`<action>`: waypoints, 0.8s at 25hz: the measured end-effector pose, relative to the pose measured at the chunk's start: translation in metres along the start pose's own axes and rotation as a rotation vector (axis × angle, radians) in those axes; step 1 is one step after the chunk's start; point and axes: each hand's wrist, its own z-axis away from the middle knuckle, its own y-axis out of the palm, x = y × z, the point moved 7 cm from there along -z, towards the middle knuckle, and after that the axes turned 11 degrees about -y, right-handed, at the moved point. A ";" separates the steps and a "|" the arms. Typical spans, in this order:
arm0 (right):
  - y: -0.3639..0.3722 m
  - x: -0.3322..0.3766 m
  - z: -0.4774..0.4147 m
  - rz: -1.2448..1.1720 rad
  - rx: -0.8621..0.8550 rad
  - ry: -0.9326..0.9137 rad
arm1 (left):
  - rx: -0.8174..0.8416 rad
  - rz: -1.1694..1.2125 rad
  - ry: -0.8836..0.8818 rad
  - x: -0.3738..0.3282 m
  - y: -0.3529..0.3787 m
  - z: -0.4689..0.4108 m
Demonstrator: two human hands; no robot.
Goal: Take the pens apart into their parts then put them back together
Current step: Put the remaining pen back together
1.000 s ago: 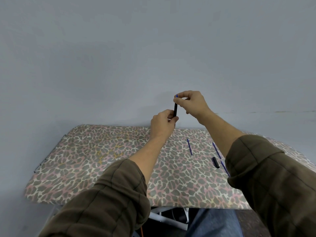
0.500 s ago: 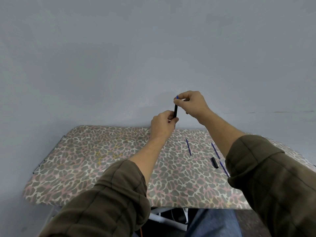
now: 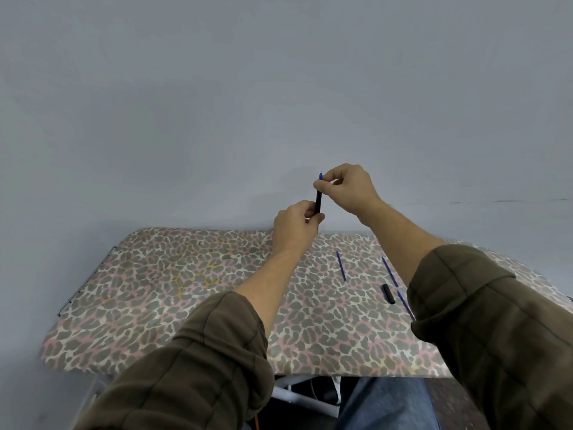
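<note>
A black pen barrel [image 3: 318, 202] stands upright in the air above the far edge of the board. My left hand [image 3: 294, 225] grips its lower end. My right hand [image 3: 344, 187] pinches its top, where a blue tip [image 3: 320, 175] sticks out above the fingers. On the leopard-print board [image 3: 173, 293] lie a thin blue refill [image 3: 341, 265], a second blue refill [image 3: 390, 272], a black pen cap [image 3: 388, 293] and a third blue refill [image 3: 405, 305] partly hidden under my right sleeve.
The board's far edge meets a plain grey wall [image 3: 279, 88]. Its left half carries nothing. Below its near edge I see a white frame [image 3: 305, 398] and my jeans-clad leg [image 3: 384, 405].
Both hands stay on the upright pen in nearly the same place. The blue tip shows slightly more above my right fingers.
</note>
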 end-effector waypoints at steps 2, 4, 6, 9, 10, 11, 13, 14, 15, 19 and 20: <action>-0.002 0.001 0.000 0.031 -0.020 -0.009 | 0.003 0.008 0.013 -0.003 0.002 0.000; -0.003 -0.001 0.001 -0.009 -0.022 0.010 | 0.006 0.014 0.014 -0.005 0.002 -0.001; -0.003 -0.004 0.003 -0.079 -0.005 0.030 | 0.006 0.016 0.009 -0.006 0.001 -0.002; -0.002 -0.004 0.003 -0.070 -0.006 0.031 | 0.019 0.005 0.014 -0.004 0.005 -0.001; -0.003 -0.003 0.003 -0.034 -0.015 0.026 | 0.021 -0.002 0.020 -0.004 0.006 0.000; -0.003 -0.002 0.002 0.009 -0.022 0.025 | 0.023 -0.006 0.027 -0.005 0.007 0.000; -0.002 -0.003 0.003 0.044 -0.017 0.032 | 0.023 -0.007 0.033 -0.005 0.008 0.000; -0.002 -0.004 0.004 0.023 -0.006 0.035 | 0.017 -0.009 0.027 -0.005 0.007 0.000; -0.002 -0.003 0.006 -0.021 0.004 0.033 | 0.010 -0.007 0.018 -0.004 0.006 -0.001; -0.014 -0.010 0.012 -0.091 -0.083 0.075 | 0.007 0.026 -0.009 0.004 0.008 -0.001; -0.021 -0.018 0.013 -0.035 -0.098 0.118 | 0.013 0.030 -0.012 0.006 0.011 0.000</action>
